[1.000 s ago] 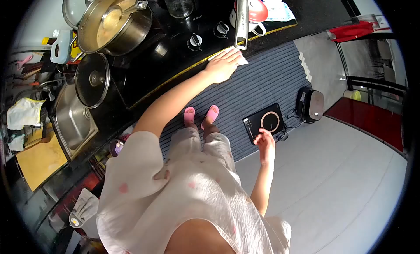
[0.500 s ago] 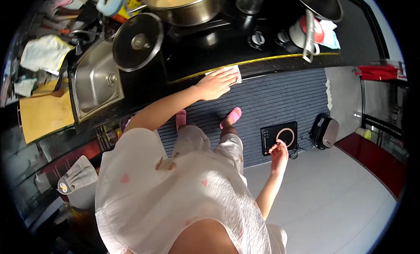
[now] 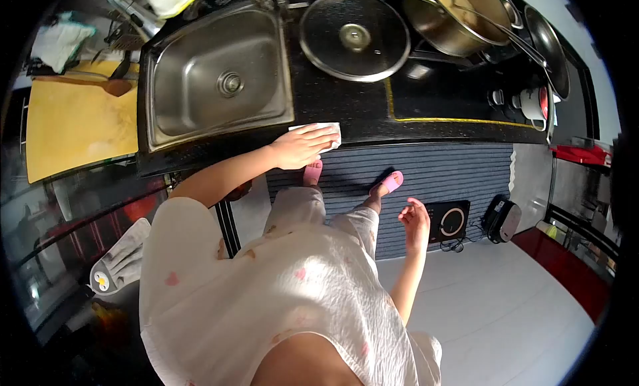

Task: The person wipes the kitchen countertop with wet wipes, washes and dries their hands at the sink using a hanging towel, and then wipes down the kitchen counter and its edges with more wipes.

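Observation:
My left hand [image 3: 305, 147] lies over a folded white cloth [image 3: 333, 136], holding it against the black counter's front edge [image 3: 359, 134]. The cloth sticks out past my fingertips; what lies under the palm is hidden. Just to the left of this hand is the stainless steel sink [image 3: 200, 113], with bare metal around its drain. A glass pot lid [image 3: 355, 36] with a steel rim rests on the counter beyond the hand. My right hand [image 3: 416, 221] hangs at my side above the floor, its fingers loosely bent and apart, with nothing visible in them.
A steel pot [image 3: 446, 30] of food stands on the stove, utensil handles reaching over its rim. Right of it are a frying pan [image 3: 549, 53] and a white-and-red mug [image 3: 531, 105]. A yellow cutting board [image 3: 80, 130] with a wooden spoon [image 3: 114, 87] lies left of the sink. A black induction cooker [image 3: 449, 221] is on the floor.
My left hand has slid the cloth leftward along the counter edge, from beside the yellow-trimmed stove toward the sink. My view has shifted left. The right hand is slightly higher and still holds nothing.

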Motion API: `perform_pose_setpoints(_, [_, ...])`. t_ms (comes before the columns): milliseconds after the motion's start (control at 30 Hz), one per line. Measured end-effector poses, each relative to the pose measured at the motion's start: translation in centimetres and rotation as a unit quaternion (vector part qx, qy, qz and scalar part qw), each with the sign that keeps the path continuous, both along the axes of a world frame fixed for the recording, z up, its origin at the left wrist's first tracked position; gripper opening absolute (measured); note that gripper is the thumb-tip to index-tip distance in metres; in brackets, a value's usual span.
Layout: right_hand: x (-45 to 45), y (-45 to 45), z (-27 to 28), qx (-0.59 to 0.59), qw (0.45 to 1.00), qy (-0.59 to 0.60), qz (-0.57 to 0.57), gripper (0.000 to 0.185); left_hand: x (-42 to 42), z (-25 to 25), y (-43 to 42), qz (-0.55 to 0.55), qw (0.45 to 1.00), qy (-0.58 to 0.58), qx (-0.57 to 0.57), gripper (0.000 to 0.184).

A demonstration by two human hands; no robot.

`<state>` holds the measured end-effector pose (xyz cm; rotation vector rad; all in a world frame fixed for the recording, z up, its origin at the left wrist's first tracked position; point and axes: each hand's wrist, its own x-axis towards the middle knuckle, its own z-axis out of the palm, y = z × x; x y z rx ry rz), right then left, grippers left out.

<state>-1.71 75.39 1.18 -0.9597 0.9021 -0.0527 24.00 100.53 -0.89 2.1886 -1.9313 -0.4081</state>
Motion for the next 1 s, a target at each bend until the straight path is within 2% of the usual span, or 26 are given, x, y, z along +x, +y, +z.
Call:
perform_pose_setpoints(300, [3.0,6.7,2.0,0.001,0.999,0.019,0.026,0.026,0.7,0.0,10.9,0.081,0.996,-0.028,0.029,0.051])
perform_pose_setpoints(433, [3.3,6.5,2.1,-0.005,0.999,0.019,0.045,0.025,0.8,0.6,14.9,0.118,0.988,-0.031,0.096,0.053])
perform_pose_setpoints(500, [3.7,5.9,2.2,-0.008,0.998,0.023,0.053,0.024,1.0,-0.8,16.8,0.149,0.980,-0.047,0.122,0.049])
perform_pose_setpoints(533, [3.9,5.5,2.1,-0.009,0.998,0.019,0.062,0.024,1.2,0.4,17.3,0.230,0.964,0.063,0.120,0.048])
perform_pose_setpoints(567, [4.1,5.2,2.1,-0.007,0.997,0.017,0.073,0.023,1.1,-0.8,18.2,0.279,0.954,0.042,0.104,0.049])
perform_pose_setpoints(600, [4.4,4.9,2.0,-0.005,0.996,0.011,0.084,0.023,0.7,-1.0,18.3,0.383,0.913,0.137,0.013,0.049])
perform_pose_setpoints(633, [4.9,4.6,1.8,-0.007,0.996,0.010,0.089,0.023,0.5,-1.3,18.3,0.475,0.847,0.226,-0.083,0.049])
perform_pose_setpoints(667, [5.2,4.3,1.7,-0.010,0.995,0.011,0.096,0.023,0.3,-2.8,18.2,0.516,0.789,0.291,-0.163,0.048])
perform_pose_setpoints(767, [6.2,3.3,1.8,-0.013,0.994,0.001,0.110,0.023,-0.7,-1.1,14.2,0.529,0.818,0.213,-0.078,0.045])
perform_pose_setpoints(833, [6.8,2.9,1.6,-0.015,0.993,-0.003,0.117,0.023,-1.2,-2.5,11.8,0.440,0.896,0.061,-0.008,0.043])
perform_pose_setpoints(900, [7.0,2.6,1.4,-0.009,0.991,-0.009,0.130,0.024,-1.8,-3.0,9.6,0.413,0.908,-0.027,0.065,0.048])
perform_pose_setpoints(1000, [7.5,2.7,1.5,-0.009,0.989,-0.020,0.145,0.025,-2.0,-2.4,10.2,0.414,0.908,-0.046,0.042,0.048])
